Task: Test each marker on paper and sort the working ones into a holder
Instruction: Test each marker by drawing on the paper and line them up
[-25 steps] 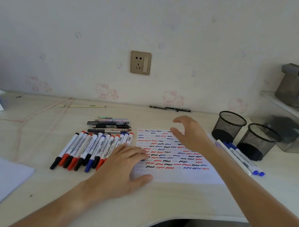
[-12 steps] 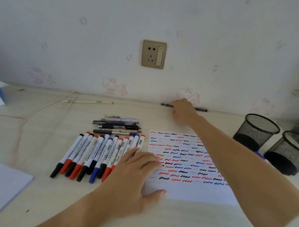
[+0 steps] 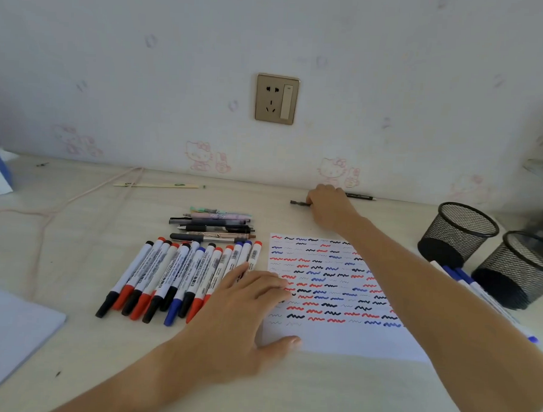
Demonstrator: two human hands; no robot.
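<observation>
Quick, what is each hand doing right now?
Left hand: open, fingers flat, resting on the edge of the paper.
Right hand: curled round a dark pen lying by the wall.

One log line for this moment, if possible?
right hand: grips black pen near wall | left hand: flat, holds test paper | mesh holders: no markers visible inside

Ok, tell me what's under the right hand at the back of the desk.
The right hand covers a dark pen near the wall; one end pokes out left, and another dark pen end shows right. The middle is hidden, so whether it is one pen is unclear.
</observation>
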